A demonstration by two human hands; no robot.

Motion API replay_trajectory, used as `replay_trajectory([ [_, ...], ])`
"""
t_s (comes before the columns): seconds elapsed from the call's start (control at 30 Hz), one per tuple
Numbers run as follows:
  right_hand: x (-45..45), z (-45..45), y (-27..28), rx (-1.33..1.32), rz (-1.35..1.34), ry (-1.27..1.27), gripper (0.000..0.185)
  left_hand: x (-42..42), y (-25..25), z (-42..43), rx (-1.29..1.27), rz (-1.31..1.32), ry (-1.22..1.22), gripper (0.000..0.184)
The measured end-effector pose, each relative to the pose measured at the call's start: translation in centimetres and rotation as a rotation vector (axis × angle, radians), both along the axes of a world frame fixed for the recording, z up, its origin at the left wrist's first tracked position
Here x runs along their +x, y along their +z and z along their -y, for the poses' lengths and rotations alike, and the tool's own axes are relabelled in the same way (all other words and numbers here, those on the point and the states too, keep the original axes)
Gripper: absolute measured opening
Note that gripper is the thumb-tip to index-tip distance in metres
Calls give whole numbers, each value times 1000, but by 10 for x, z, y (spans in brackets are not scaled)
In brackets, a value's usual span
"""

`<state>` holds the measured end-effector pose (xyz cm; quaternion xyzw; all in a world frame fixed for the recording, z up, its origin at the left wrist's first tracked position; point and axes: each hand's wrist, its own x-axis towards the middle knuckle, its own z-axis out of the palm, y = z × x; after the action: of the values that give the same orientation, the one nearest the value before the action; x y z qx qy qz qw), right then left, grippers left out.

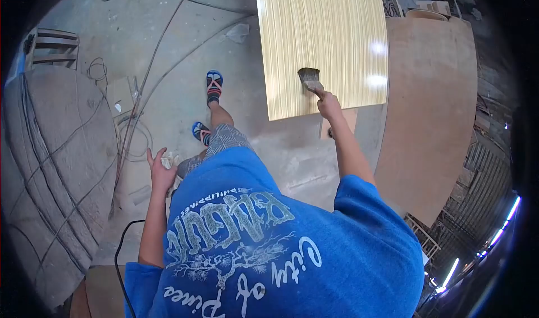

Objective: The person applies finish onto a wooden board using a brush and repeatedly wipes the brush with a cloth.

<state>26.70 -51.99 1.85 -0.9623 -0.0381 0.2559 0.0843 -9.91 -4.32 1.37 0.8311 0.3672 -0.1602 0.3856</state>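
A wide brush (pixel 312 81) with dark bristles is gripped by its handle in my right hand (pixel 329 105). Its bristles rest against or just over the glossy, yellow-striped panel (pixel 320 31), near the panel's front edge; contact is hard to tell from above. My left hand (pixel 161 175) hangs low at my side, away from the panel. Between its fingers is a crumpled white piece of cloth or paper (pixel 167 162), with a finger and the thumb partly stretched out.
Right of the panel lies a large brown board (pixel 429 104). A grey covered surface (pixel 62 166) with cables over it stands on the left. More cables (pixel 165 34) cross the concrete floor near my feet. A wooden block (pixel 338 124) shows under the panel's front edge.
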Motion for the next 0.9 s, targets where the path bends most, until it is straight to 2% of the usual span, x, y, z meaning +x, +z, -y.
replay_trajectory([
  [0.17, -64, 37, -4, 76, 21, 9, 47, -35, -11, 10, 23, -31, -36, 68],
  [0.3, -103, 54, 4, -2, -27, 43, 46, -27, -7, 16, 9, -37, -38, 67],
  [0.33, -113, 61, -1, 53, -27, 22, 46, -24, -5, 18, 7, -29, -40, 67],
  [0.43, -138, 74, 9, -118, -144, 36, 46, -13, -5, 21, -10, -1, -39, 67],
  [0.5, -168, 113, -24, -250, -337, 103, 46, -3, -11, 18, -26, 34, -31, 69],
  [0.6, -173, 87, 22, -126, -326, -7, 46, 20, -14, 15, 100, 33, -61, 65],
  [0.7, -143, 39, 63, 47, -190, -101, 47, 37, -72, -4, -109, 81, 111, 59],
  [0.8, -74, -42, 115, 253, -98, -187, 45, 118, -35, -19, -709, 38, 469, 48],
  [0.9, -13, -107, 114, 517, -23, -193, 43, 196, 0, -26, -921, 160, 635, 37],
])
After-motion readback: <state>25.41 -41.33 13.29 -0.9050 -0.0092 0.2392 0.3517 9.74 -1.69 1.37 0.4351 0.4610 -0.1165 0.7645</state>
